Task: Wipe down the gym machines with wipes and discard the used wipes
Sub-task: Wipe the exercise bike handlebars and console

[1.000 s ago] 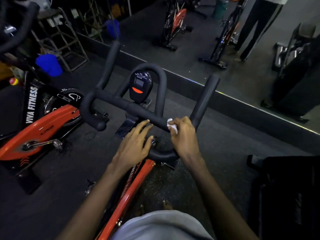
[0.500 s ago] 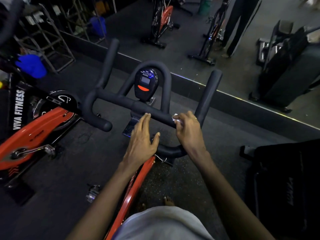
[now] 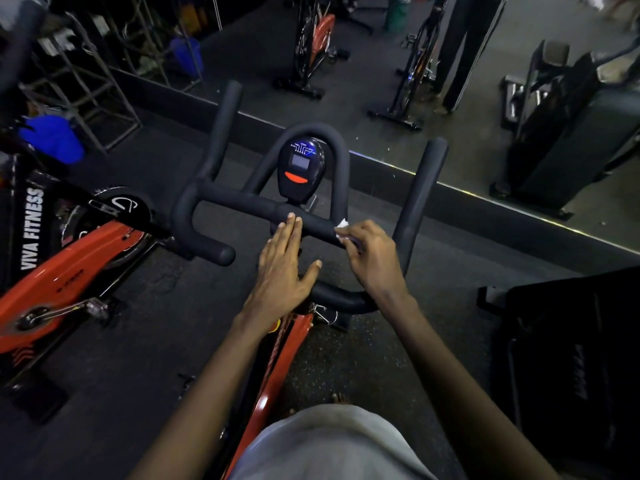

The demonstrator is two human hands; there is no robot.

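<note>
Right hand [image 3: 374, 258] has its fingers curled round a small white crumpled wipe [image 3: 343, 225], pressing it onto the black foam-padded handlebar [image 3: 242, 202] of the orange exercise bike, just right of centre on the crossbar. Left hand [image 3: 282, 268] lies flat, fingers straight and together with tips touching the crossbar below the black oval display console [image 3: 300, 168], thumb spread out. Both forearms reach forward from the near edge.

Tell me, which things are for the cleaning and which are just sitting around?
For the job: black handlebar, white wipe, right hand pinching it, left hand resting on the handlebar.
Just around: neighbouring orange Viva Fitness bike, blue object.
</note>
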